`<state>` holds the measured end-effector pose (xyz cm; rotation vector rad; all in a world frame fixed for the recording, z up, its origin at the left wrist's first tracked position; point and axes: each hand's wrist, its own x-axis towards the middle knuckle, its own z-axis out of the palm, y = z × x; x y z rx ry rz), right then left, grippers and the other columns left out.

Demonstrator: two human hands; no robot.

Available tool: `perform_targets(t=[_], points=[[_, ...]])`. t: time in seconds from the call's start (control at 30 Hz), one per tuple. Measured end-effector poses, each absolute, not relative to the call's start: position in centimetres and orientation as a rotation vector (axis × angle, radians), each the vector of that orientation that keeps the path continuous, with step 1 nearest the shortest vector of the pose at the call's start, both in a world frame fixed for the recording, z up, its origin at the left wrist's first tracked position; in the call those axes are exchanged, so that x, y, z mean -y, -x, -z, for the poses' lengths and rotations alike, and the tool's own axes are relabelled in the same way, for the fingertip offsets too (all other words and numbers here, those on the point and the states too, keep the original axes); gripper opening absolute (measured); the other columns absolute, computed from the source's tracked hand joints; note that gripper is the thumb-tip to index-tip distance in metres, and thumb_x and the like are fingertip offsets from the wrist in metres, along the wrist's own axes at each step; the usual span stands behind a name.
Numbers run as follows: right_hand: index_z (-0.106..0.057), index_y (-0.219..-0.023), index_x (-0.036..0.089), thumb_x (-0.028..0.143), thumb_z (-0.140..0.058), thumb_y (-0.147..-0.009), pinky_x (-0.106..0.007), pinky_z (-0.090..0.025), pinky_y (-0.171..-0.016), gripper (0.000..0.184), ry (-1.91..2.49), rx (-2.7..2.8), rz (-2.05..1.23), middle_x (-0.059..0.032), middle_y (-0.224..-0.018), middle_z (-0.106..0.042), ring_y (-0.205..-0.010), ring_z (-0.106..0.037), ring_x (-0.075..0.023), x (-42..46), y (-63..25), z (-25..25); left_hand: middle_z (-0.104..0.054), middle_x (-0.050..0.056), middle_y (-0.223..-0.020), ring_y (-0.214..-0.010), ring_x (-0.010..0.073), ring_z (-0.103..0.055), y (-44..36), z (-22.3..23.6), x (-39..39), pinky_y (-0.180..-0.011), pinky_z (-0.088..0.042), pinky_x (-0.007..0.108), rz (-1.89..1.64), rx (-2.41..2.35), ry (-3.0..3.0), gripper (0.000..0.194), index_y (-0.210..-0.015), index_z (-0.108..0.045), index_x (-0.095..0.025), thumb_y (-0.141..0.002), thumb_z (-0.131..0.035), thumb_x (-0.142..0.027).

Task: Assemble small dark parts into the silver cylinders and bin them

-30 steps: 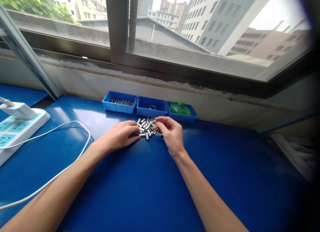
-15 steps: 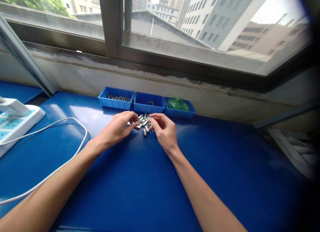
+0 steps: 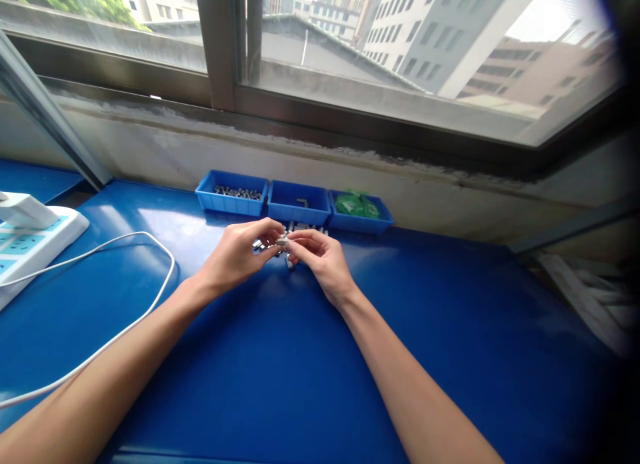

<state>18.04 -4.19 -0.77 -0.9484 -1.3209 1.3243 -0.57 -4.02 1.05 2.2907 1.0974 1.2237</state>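
My left hand (image 3: pixel 245 252) is closed, pinching a small silvery metal piece (image 3: pixel 281 240) between thumb and fingers. From the other side, the fingertips of my right hand (image 3: pixel 324 259) are pressed together at the same piece. Whether they hold a separate small part is too small to make out. Beneath and behind both hands lies a pile of short silvery metal blocks (image 3: pixel 290 263), partly covered by the fingers.
Three blue bins line the wall: the left bin (image 3: pixel 231 204) with many small metal parts, the middle bin (image 3: pixel 295 214) with an L-shaped hex key (image 3: pixel 303 201), the right bin (image 3: pixel 359 225) with green plastic packets (image 3: pixel 357 204). A power strip (image 3: pixel 55 241) and white cable (image 3: pixel 173 264) lie left.
My right hand has moved left, from over the pile to the left hand's fingertips. The two hands now meet at the metal piece.
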Motion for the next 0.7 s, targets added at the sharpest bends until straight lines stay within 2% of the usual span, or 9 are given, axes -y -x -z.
perform_targets(t=[0.13,0.23,0.37,0.57,0.7], points=[[-0.072,-0.092,0.018,0.035,-0.080,-0.073,-0.029,-0.053,-0.066,0.027,0.974,1.274,-1.339,-0.0034,-0.080,-0.074,-0.065,-0.065,-0.0141,4.1,-18.2,1.0,-0.073,0.001,-0.098,-0.082,0.0126,-0.069,1.0,-1.0,3.8,-0.077,-0.053,0.023,-1.125,-1.101,-2.329,0.025,-0.110,-0.064,-0.019,-0.086,-0.066,-0.017],[-0.072,-0.091,0.018,0.036,-0.080,-0.073,-0.029,-0.054,-0.066,0.026,1.029,1.270,-1.251,-0.0043,-0.082,-0.074,-0.067,-0.066,-0.0149,4.0,-18.3,0.7,-0.071,0.005,-0.109,-0.093,0.0179,-0.067,1.7,-0.9,3.4,-0.083,-0.053,0.030,-1.008,-1.193,-2.439,0.028,-0.116,-0.062,-0.019,-0.088,-0.063,-0.020],[-0.071,-0.092,0.018,0.036,-0.078,-0.074,-0.029,-0.056,-0.067,0.026,1.080,1.302,-1.075,-0.0054,-0.084,-0.074,-0.070,-0.069,-0.0172,2.9,-18.5,-0.2,-0.068,0.009,-0.109,-0.102,0.0238,-0.060,2.7,-0.6,2.9,-0.090,-0.052,0.038,-0.844,-1.217,-2.624,0.022,-0.111,-0.066,-0.017,-0.092,-0.058,-0.023],[-0.070,-0.091,0.019,0.035,-0.075,-0.074,-0.032,-0.058,-0.069,0.024,1.205,1.326,-0.812,-0.0032,-0.075,-0.072,-0.071,-0.071,-0.0198,-1.9,-18.8,-0.2,-0.066,0.008,-0.102,-0.100,0.0233,-0.055,2.9,-0.1,2.8,-0.088,-0.051,0.037,-0.694,-1.164,-2.695,0.018,-0.105,-0.069,-0.019,-0.092,-0.057,-0.021],[-0.069,-0.102,0.019,0.031,-0.072,-0.074,-0.033,-0.059,-0.072,0.030,1.154,1.322,-0.858,-0.0038,-0.086,-0.073,-0.076,-0.073,-0.0194,-2.9,-18.9,-0.1,-0.061,0.008,-0.105,-0.101,0.0240,-0.052,2.9,-0.1,2.8,-0.089,-0.050,0.040,-0.689,-1.173,-2.709,0.014,-0.101,-0.069,-0.020,-0.091,-0.061,-0.024]])
